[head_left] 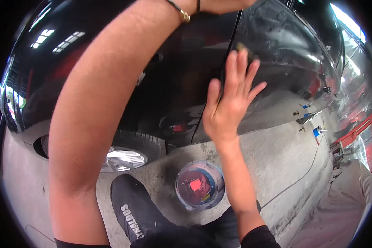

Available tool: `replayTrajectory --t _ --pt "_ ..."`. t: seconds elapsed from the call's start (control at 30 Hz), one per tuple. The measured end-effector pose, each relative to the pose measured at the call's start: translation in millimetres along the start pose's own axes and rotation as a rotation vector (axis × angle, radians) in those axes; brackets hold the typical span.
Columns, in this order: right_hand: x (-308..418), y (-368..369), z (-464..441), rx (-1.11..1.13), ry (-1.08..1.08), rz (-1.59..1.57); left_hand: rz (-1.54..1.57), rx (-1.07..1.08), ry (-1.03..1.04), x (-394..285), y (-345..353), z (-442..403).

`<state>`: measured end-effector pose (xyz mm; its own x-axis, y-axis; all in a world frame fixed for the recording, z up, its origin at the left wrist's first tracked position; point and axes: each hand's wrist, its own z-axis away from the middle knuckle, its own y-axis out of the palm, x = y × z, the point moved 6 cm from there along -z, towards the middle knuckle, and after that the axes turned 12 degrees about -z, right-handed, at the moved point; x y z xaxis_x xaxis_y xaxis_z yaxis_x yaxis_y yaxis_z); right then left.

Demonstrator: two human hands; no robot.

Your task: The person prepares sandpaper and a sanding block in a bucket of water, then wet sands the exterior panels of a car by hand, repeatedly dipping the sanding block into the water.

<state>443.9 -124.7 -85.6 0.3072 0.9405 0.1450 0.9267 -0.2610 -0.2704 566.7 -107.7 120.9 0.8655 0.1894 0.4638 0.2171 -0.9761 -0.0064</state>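
My left arm crosses the upper left of the view, with a dark bracelet at its wrist. Only part of my left hand [223, 5] shows at the top edge, near the black car; its fingers are cut off. My right hand [229, 101] lies open on the dull, smeary black car panel [277, 45], fingers spread, beside the panel gap. A small yellowish-brown piece, blurred, shows at its fingertips; its kind is unclear. Below stands a bucket [220, 165] of murky liquid, with a pinkish-red piece [195, 184] and a small yellow one inside.
A car wheel [126, 159] is at the lower left, near my knee [130, 198]. A thin cable [291, 185] runs over the concrete floor [273, 153] to a small blue item [317, 131]. Plastic sheeting and a red metal frame [355, 130] stand right. Grey fabric [339, 206] lies lower right.
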Motion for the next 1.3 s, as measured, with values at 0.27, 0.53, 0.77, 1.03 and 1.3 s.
replayTrajectory --t 0.27,0.53,0.77,1.03,1.3 --pt "17.9 -21.0 -70.7 0.052 -0.004 0.109 0.165 0.020 -0.136 11.8 -9.8 -9.5" --pt "15.8 -25.5 -57.2 0.027 0.003 0.093 0.269 0.039 -0.200 16.5 -25.9 -18.5" --pt "-34.7 -54.6 -115.6 0.095 -0.072 0.224 0.182 0.162 -0.083 -0.6 -27.8 -24.7" --pt "-197.6 -120.8 -147.5 -0.148 0.387 0.222 0.027 0.294 0.159 -30.1 -26.4 -26.7" --pt "-165.5 -126.9 -133.9 0.043 0.038 0.249 0.048 0.414 0.268 -40.6 -17.3 -24.7"
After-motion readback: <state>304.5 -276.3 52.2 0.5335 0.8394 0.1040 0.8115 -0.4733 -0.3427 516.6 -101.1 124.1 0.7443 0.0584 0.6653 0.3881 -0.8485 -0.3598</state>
